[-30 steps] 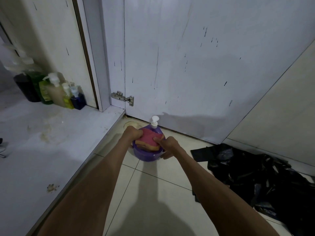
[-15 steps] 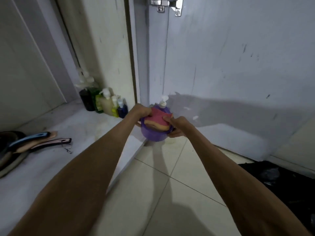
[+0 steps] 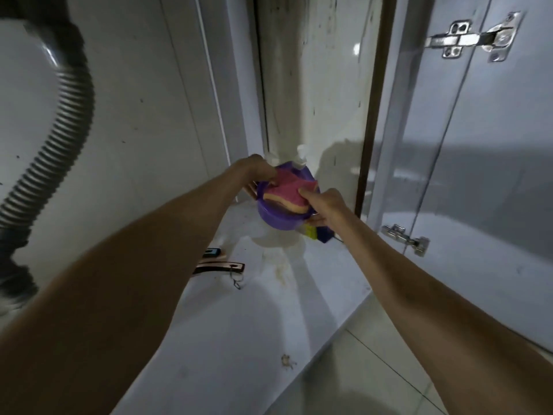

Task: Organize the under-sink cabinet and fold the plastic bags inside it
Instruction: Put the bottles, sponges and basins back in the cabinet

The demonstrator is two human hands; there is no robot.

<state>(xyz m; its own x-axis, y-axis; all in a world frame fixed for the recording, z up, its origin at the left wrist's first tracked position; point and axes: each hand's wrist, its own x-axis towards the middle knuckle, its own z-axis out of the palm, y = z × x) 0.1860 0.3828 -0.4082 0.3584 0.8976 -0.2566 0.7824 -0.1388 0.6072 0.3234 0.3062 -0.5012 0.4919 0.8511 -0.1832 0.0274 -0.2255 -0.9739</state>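
I hold a purple round bowl point(image 3: 278, 218) in the air over the white cabinet floor point(image 3: 239, 324), deep inside the cabinet. A pink and yellow sponge point(image 3: 287, 194) lies in the bowl, with a white pump head point(image 3: 300, 155) showing behind it. My left hand point(image 3: 254, 169) grips the bowl's far left rim. My right hand point(image 3: 324, 206) grips the right rim, thumb pressed on the sponge. Yellow and blue bottles point(image 3: 318, 233) peek out below the bowl, mostly hidden. No plastic bags are in view.
A grey corrugated drain hose point(image 3: 57, 139) curves down the cabinet's left side. Flat tools with pink and blue handles point(image 3: 218, 265) lie on the floor under my left forearm. The open door point(image 3: 493, 175) with metal hinges point(image 3: 402, 239) stands to the right, beige floor tiles point(image 3: 374, 378) below.
Both hands have lifted the bowl from the floor tiles and carried it left into the cabinet. The view has swung left, so the black bags are out of sight.
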